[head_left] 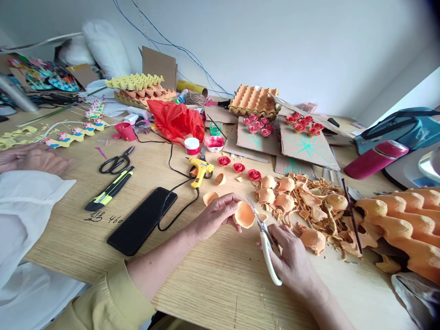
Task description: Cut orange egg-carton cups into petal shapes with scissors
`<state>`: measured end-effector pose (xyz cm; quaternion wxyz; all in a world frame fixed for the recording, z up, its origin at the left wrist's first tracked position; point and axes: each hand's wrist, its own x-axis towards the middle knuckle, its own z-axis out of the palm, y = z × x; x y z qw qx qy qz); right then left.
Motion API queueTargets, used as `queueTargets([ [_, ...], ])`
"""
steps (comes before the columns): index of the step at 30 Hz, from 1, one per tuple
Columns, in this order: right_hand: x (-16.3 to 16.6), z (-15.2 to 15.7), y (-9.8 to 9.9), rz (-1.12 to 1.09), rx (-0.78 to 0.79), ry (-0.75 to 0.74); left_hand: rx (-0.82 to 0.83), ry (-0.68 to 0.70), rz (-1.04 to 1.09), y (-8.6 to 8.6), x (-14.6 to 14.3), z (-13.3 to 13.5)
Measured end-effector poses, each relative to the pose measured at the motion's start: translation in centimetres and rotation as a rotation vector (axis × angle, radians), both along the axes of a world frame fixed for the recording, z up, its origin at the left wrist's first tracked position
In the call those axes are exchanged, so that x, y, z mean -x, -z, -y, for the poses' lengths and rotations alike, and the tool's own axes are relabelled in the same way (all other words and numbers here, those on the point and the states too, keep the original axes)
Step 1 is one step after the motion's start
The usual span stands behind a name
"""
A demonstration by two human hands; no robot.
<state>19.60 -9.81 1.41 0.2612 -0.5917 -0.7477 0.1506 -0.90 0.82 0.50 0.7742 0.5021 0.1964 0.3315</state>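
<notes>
My left hand (215, 217) pinches an orange egg-carton cup (244, 214) just above the wooden table (206, 275). White-handled scissors (266, 243) are gripped in my right hand (292, 261), their blades touching the cup's right edge. Right of the cup lies a heap of orange cut cups and scraps (302, 201). Three red paper roses (239, 167) sit beyond my hands.
A black phone (142, 220), yellow glue gun (201, 170) with cord, black scissors (117, 161) and a utility knife (110, 189) lie to the left. Orange egg trays (405, 224) fill the right. Cardboard with roses (305, 142) lies behind. Another person's hand (32, 159) and white sleeve rest far left.
</notes>
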Motion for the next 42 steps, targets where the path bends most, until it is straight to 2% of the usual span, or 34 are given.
queueTargets([
  [10,0.0,-0.4,0.2,0.033,-0.047,-0.012,-0.136,0.012,-0.091,-1.0,-0.1,0.3],
  [20,0.5,-0.2,-0.5,0.011,0.105,0.028,-0.04,0.023,-0.116,0.4,0.1,-0.4],
  [30,0.0,0.0,0.1,-0.094,0.214,0.044,0.004,-0.003,-0.073,0.1,0.2,-0.3],
  [33,-0.1,-0.3,0.0,-0.147,0.195,0.073,0.031,-0.062,-0.015,-0.8,0.4,-0.6],
  [37,-0.4,-0.6,-0.1,-0.163,0.133,0.165,-0.041,-0.299,0.102,-2.4,1.5,-1.9],
  [40,-0.6,-0.7,0.2,-0.113,0.089,0.188,-0.113,-0.448,0.097,-3.1,2.7,-3.1],
  [42,-0.6,-0.7,0.4,-0.051,0.058,0.172,-0.155,-0.484,0.057,-3.2,3.2,-3.6],
])
